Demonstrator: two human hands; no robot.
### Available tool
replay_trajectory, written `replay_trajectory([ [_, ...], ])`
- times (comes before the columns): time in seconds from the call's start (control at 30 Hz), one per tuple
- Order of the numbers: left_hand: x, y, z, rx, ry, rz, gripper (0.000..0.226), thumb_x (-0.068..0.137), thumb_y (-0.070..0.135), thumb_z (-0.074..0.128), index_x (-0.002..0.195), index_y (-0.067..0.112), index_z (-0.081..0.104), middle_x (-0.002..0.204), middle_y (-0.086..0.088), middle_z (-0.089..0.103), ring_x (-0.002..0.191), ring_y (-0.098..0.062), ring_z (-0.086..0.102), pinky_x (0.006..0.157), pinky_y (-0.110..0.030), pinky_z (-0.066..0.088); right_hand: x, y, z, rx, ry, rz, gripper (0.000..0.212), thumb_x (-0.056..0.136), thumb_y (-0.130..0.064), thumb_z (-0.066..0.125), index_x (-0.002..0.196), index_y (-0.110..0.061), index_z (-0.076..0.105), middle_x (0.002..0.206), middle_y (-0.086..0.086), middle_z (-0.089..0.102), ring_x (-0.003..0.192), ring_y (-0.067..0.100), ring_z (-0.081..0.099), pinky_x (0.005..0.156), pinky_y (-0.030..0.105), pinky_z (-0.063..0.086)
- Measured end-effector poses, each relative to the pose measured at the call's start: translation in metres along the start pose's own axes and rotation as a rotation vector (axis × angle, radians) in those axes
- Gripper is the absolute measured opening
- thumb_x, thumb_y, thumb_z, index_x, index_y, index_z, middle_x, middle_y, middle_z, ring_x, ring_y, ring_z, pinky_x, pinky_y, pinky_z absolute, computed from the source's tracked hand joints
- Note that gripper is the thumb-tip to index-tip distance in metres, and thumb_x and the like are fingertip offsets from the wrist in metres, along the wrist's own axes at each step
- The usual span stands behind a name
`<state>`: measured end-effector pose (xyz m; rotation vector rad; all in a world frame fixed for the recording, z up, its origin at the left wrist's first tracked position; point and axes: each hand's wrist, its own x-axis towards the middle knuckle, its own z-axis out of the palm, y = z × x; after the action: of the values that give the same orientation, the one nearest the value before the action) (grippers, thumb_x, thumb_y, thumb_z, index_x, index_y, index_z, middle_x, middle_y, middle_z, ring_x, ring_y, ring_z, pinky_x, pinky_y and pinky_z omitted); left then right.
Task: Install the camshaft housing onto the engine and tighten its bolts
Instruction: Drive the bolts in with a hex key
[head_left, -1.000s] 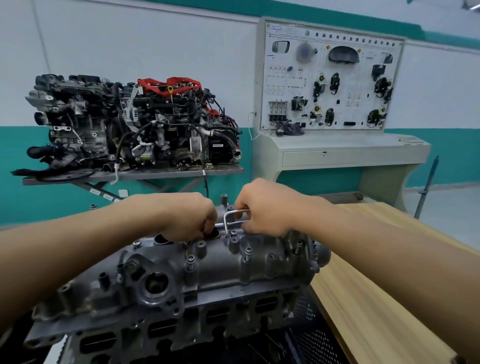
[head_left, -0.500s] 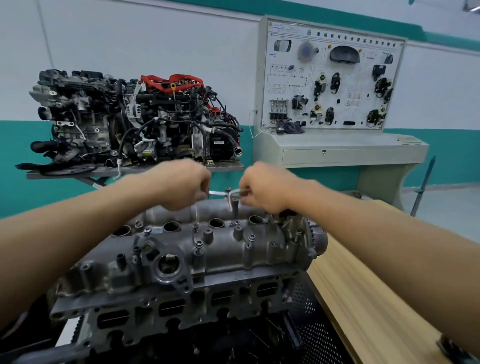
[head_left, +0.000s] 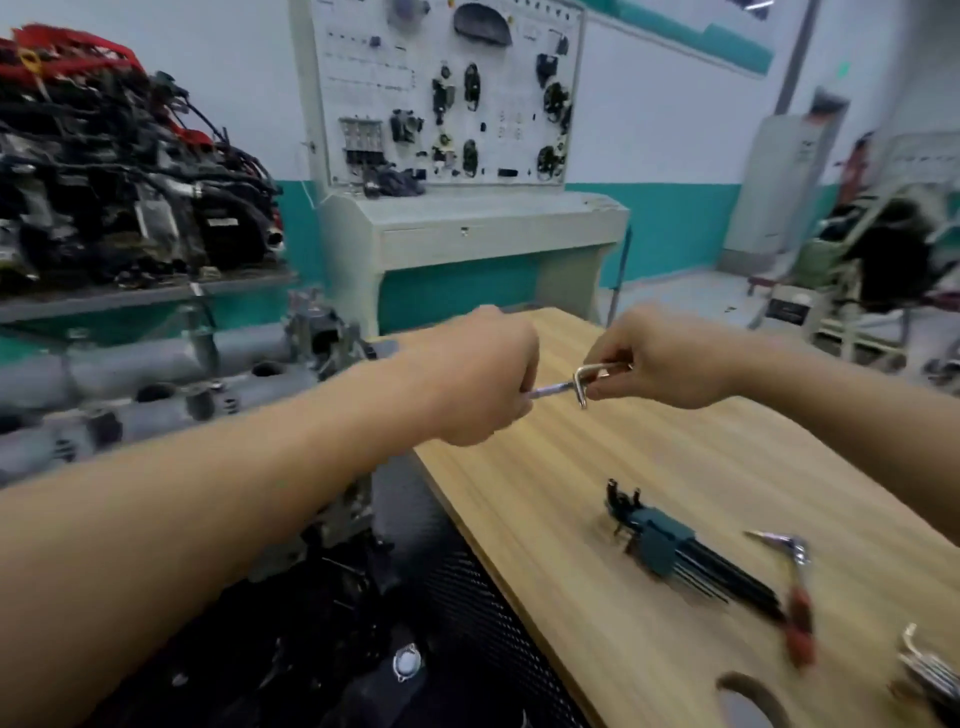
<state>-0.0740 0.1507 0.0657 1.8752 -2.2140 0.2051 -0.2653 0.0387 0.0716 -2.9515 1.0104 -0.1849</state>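
In the lower right of the frame, a teal hex key set (head_left: 670, 551) lies on the wooden table (head_left: 545, 519). At the centre, above the table, the left hand (head_left: 483, 379) grips a thin silver rod (head_left: 551, 389) and the right hand (head_left: 670, 364) pinches an L-shaped key (head_left: 581, 385) that touches it. At the middle left, blurred, sits the grey camshaft housing (head_left: 156, 384).

Left hand (head_left: 483, 379), right hand (head_left: 670, 364) and forearms bare.

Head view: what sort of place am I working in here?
Most likely an automotive training workshop: a wired-up display engine, a demonstration board fitted with car electrical parts, and a hex key set lying on the wooden bench.
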Motion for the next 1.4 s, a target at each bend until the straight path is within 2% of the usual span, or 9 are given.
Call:
replay_trajectory([
  [0.13, 0.031, 0.075, 0.093, -0.111, -0.116, 0.012, 0.011, 0.091, 0.025, 0.067, 0.094, 0.016, 0.072, 0.084, -0.004, 0.069, 0.075, -0.025, 0.065, 0.070, -0.042, 0.059, -0.056, 0.067, 0.047, -0.088, -0.123, 0.144, 0.008, 0.088, -0.037, 0.072, 0.093, -0.033, 0.076, 0.067, -0.020, 0.063, 0.065, -0.004, 0.055, 0.057, 0.017, 0.038],
  [0.33, 0.076, 0.128, 0.188, -0.156, -0.134, 0.128, 0.013, 0.092, 0.026, 0.063, 0.097, 0.023, 0.075, 0.092, -0.002, 0.069, 0.086, -0.028, 0.065, 0.069, -0.036, 0.054, -0.136, 0.129, 0.104, 0.003, -0.197, 0.384, 0.019, 0.088, -0.035, 0.071, 0.084, -0.017, 0.075, 0.061, -0.006, 0.059, 0.062, 0.015, 0.053, 0.054, 0.026, 0.039],
  [0.53, 0.143, 0.150, 0.213, 0.224, -0.207, 0.538, 0.021, 0.092, 0.016, 0.059, 0.108, 0.022, 0.071, 0.107, -0.002, 0.067, 0.104, -0.026, 0.058, 0.083, -0.039, 0.050, -0.141, 0.125, 0.137, 0.199, -0.083, 0.622, 0.030, 0.082, -0.034, 0.072, 0.076, -0.004, 0.074, 0.069, 0.015, 0.068, 0.067, 0.028, 0.060, 0.064, 0.037, 0.051],
  [0.8, 0.166, 0.124, 0.202, 0.142, -0.435, 0.352, 0.036, 0.090, 0.006, 0.065, 0.122, 0.023, 0.069, 0.120, -0.002, 0.064, 0.094, -0.020, 0.060, 0.069, -0.030, 0.050, -0.102, 0.129, 0.143, 0.098, -0.211, 0.667, 0.029, 0.079, -0.033, 0.076, 0.068, -0.009, 0.065, 0.060, 0.004, 0.058, 0.061, 0.023, 0.058, 0.052, 0.030, 0.045],
  [0.9, 0.151, 0.098, 0.174, 0.048, -0.383, 0.347, 0.030, 0.096, 0.020, 0.064, 0.127, 0.020, 0.066, 0.126, -0.001, 0.065, 0.106, -0.020, 0.061, 0.089, -0.034, 0.052, -0.092, 0.123, 0.116, 0.108, -0.244, 0.648, 0.038, 0.082, -0.044, 0.076, 0.080, -0.005, 0.073, 0.070, 0.008, 0.067, 0.072, 0.026, 0.062, 0.061, 0.032, 0.047],
  [1.1, 0.101, 0.031, 0.045, -0.185, -0.145, 0.174, 0.023, 0.096, 0.038, 0.062, 0.106, 0.022, 0.074, 0.100, 0.003, 0.073, 0.090, -0.013, 0.066, 0.083, -0.031, 0.054, -0.029, 0.051, 0.030, 0.643, 0.271, 0.448, 0.029, 0.096, -0.031, 0.062, 0.077, -0.013, 0.074, 0.059, -0.001, 0.063, 0.053, 0.013, 0.053, 0.046, 0.028, 0.046],
  [1.2, 0.062, -0.019, -0.033, -0.407, -0.006, 0.026, 0.024, 0.094, 0.046, 0.064, 0.091, 0.025, 0.076, 0.080, 0.006, 0.076, 0.071, 0.001, 0.068, 0.065, -0.016, 0.055, 0.017, -0.013, -0.006, 0.702, 0.468, 0.217, 0.040, 0.097, -0.037, 0.059, 0.083, -0.003, 0.073, 0.075, 0.018, 0.068, 0.063, 0.028, 0.057, 0.061, 0.044, 0.051],
  [1.3, 0.011, -0.072, -0.094, -0.530, 0.098, -0.081, 0.025, 0.091, 0.044, 0.068, 0.096, 0.021, 0.078, 0.087, 0.007, 0.078, 0.077, -0.005, 0.072, 0.068, -0.022, 0.058, 0.062, -0.081, -0.033, 0.707, 0.615, -0.018, 0.052, 0.099, -0.043, 0.056, 0.071, 0.000, 0.064, 0.049, -0.004, 0.043, 0.047, 0.005, 0.038, 0.048, 0.017, 0.032],
  [1.4, -0.038, -0.117, -0.117, -0.521, 0.150, -0.159, 0.020, 0.087, 0.037, 0.073, 0.090, 0.019, 0.079, 0.081, 0.004, 0.078, 0.071, -0.005, 0.071, 0.061, -0.018, 0.055, 0.103, -0.143, -0.044, 0.786, 0.653, -0.227, 0.051, 0.100, -0.037, 0.058, 0.076, 0.009, 0.065, 0.045, -0.009, 0.034, 0.039, 0.005, 0.029, 0.041, 0.019, 0.023],
])
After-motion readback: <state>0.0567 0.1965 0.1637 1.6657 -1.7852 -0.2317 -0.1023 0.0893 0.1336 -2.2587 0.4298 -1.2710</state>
